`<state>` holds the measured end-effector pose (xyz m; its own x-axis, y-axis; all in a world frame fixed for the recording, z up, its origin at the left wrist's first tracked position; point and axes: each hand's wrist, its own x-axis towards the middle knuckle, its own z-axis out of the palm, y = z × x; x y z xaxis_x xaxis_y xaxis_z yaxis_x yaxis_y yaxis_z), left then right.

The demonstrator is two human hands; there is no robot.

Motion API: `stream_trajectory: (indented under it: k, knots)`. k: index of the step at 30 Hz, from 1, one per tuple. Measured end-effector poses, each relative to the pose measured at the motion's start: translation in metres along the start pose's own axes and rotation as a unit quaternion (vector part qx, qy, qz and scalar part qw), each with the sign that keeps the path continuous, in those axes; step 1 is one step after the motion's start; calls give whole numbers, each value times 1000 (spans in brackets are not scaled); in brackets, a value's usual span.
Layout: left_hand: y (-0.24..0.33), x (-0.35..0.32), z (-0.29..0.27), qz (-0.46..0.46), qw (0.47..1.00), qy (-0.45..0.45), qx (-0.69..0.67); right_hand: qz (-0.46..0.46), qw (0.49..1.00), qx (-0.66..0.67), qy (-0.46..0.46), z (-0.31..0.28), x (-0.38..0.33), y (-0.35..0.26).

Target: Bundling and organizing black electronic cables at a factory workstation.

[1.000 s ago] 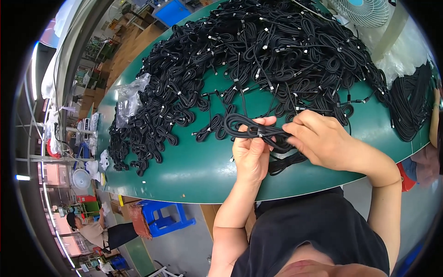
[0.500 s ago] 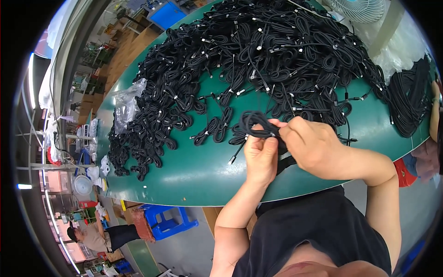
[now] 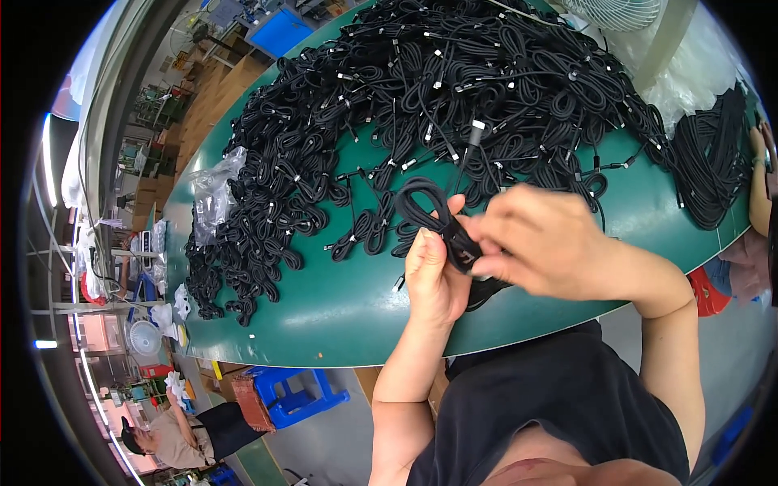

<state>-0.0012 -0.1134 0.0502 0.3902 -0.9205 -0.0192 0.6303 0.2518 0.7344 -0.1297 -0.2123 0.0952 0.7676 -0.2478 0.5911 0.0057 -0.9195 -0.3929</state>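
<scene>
My left hand [image 3: 434, 279] is closed around a coiled black cable [image 3: 423, 201], its loop standing up above the thumb. A wide black strap [image 3: 460, 249] with a light printed mark wraps the coil's middle. Over the strap's right side, the fingers and thumb of my right hand [image 3: 539, 243] are bent in on the bundle, slightly blurred. A cable end with a white-tipped connector [image 3: 478, 126] sticks up beyond the coil. Below my hands, a dark strip [image 3: 486, 293] lies on the green table [image 3: 340, 312].
A large heap of bundled black cables [image 3: 502, 73] covers the table's far side. A clear plastic bag [image 3: 217, 194] lies at left, and long black straps [image 3: 713, 162] at right. A fan [image 3: 620, 12] stands at back right. A blue stool [image 3: 300, 397] and another person [image 3: 182, 433] are at lower left.
The coil has tilted and moved slightly left, and its strap now shows. My right hand has turned, its fingers shifting to the strap. A connector end has come up beyond the coil.
</scene>
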Motion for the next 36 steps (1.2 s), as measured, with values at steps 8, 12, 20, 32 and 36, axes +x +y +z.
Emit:
stream_trajectory:
  k: [8, 12, 20, 32, 36]
  knots:
    - [14, -3, -17, -46, 967, -203, 144, 56, 981, 172, -69, -5, 22, 36]
    - [15, -8, -23, 70, 947, -109, 295, 164, 937, 306, -46, -3, 13, 35]
    - [11, 0, -41, 134, 984, -12, 117, 306, 740, 589, -110, 7, 4, 32]
    - [6, 0, -26, 59, 997, -33, -24, -10, 998, 51, -37, 12, -11, 7]
    - [0, -3, -32, 97, 995, -24, 0, 6, 1000, 29, -8, 13, -13, 10]
